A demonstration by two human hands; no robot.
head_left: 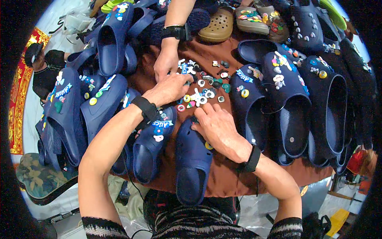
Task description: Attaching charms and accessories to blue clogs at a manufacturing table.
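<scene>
Navy clog [193, 159], toe pointing away from the wearer, at the near edge of a brown cloth [229, 175], the broadest item, spread beneath the footwear. To left and right, decorated clogs [286, 91] in similar navy, many with colourful ornaments on the uppers. At the far side, tan clog [217, 26] with rows of holes, beside a grey clog [250, 28] bearing multicoloured ornaments. Over the front of the navy clog, right hand [219, 127] grasping the toe, thumb against the upper, fingers curled beyond. Farther out, left hand [171, 87] above the cloth, fingers bent close to a co-worker's hand [165, 63] extended from the far side; fingertips partly hidden, hence impossible to tell whether empty or holding a piece. On each of these wrists, black wristband [252, 158]. Beyond the clog's toe, loose charms [205, 95] scattered on the cloth: black, white, green, yellow and red. Smallest, single yellow charm [209, 146] at the right side of the navy clog's upper, just below the right hand.
</scene>
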